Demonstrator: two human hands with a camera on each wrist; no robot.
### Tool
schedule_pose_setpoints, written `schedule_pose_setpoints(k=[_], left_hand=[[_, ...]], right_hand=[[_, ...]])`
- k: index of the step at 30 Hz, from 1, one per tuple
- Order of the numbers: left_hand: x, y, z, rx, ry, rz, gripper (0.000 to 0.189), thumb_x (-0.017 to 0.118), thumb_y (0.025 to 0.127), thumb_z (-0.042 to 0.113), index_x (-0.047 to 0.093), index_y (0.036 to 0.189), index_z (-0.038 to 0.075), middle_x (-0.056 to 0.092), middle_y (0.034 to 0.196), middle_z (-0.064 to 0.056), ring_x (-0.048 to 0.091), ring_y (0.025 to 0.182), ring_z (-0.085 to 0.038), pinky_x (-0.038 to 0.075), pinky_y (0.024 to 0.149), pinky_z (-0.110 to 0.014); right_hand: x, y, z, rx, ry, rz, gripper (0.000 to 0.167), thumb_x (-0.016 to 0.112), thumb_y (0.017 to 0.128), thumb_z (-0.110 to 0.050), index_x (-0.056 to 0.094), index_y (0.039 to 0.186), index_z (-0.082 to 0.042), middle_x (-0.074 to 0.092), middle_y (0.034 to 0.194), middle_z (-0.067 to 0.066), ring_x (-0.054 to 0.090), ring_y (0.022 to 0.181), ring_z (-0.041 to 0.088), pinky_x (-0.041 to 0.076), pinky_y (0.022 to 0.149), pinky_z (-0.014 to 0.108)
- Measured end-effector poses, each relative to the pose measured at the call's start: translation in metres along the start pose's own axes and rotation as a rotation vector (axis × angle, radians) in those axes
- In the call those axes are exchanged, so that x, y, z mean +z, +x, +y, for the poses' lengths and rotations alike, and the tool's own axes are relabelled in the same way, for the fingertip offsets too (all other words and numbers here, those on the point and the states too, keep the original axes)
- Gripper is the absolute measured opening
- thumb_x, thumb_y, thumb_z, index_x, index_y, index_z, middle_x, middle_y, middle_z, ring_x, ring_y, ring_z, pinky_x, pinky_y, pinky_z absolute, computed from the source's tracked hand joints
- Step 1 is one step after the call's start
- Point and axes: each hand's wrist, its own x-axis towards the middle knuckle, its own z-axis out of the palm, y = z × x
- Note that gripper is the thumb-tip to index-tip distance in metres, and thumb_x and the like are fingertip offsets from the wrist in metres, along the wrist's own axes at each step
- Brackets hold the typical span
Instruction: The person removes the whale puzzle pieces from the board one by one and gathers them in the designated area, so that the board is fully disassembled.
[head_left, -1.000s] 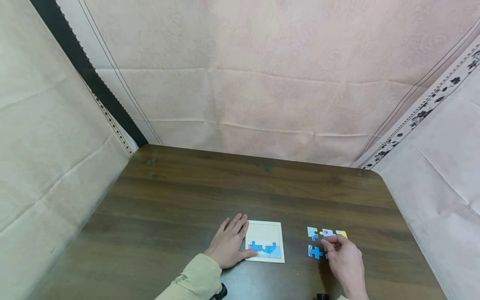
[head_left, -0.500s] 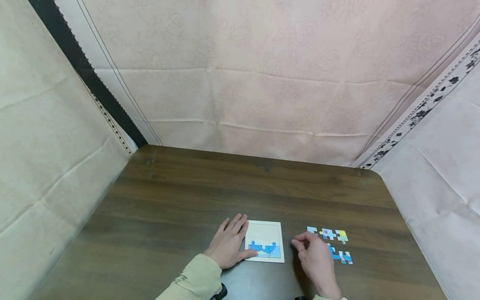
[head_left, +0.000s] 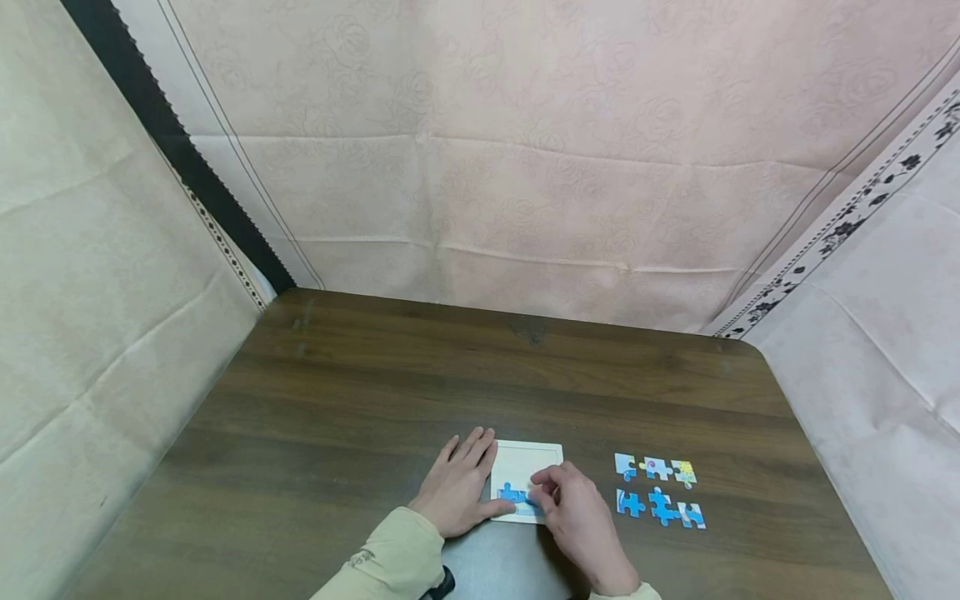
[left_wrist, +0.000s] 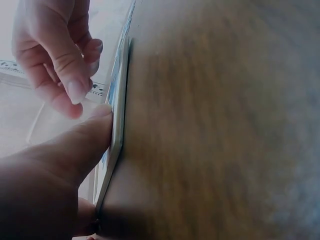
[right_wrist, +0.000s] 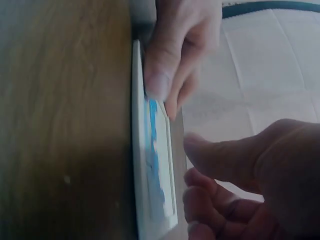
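My left hand (head_left: pixel 459 487) lies flat on the table with fingers spread along the left edge of a square white puzzle board (head_left: pixel 527 460). Its thumb rests over the board's lower left corner, as the left wrist view also shows. Joined blue puzzle pieces (head_left: pixel 512 493) fill the lower part of the board. Over the board's right side hovers my right hand (head_left: pixel 579 518), fingers loosely bent, partly hiding those pieces. In the right wrist view the right hand (right_wrist: pixel 235 172) has thumb and fingers apart beside the board, and nothing shows between them.
Several loose puzzle pieces (head_left: pixel 657 468) lie in two rows right of the board, blue with some yellow and white. The brown wooden table (head_left: pixel 360 392) reaches back to pale cloth (head_left: pixel 525 208) hanging at the rear and sides.
The right hand has moved left from the loose pieces to above the puzzle board, uncovering the pieces it hid. The left hand has stayed in place.
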Motion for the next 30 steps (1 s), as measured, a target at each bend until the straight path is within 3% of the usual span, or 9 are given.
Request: schedule_pose_setpoints(k=[9,30], left_hand=[[-0.002,-0.001,-0.002,0.015,-0.002,0.012,0.094,0.044,0.086,0.075,0.036,0.150,0.007,0.028,0.158,-0.008,0.019,0.147,-0.024,0.021,0.115,-0.050],[-0.001,-0.001,-0.002,0.029,0.017,0.001,0.101,0.044,0.081,0.080,0.036,0.151,0.007,0.026,0.158,-0.009,0.019,0.147,-0.024,0.021,0.115,-0.049]], right_hand=[[0.009,0.004,-0.006,-0.206,0.004,-0.098,0.014,0.069,0.086,0.001,0.073,0.097,-0.007,0.053,0.081,-0.008,0.051,0.069,0.004,0.047,0.061,0.024],[0.016,0.007,-0.005,-0.220,-0.060,-0.131,0.013,0.075,0.082,-0.002,0.068,0.091,-0.008,0.050,0.082,-0.004,0.047,0.070,0.007,0.048,0.063,0.026]])
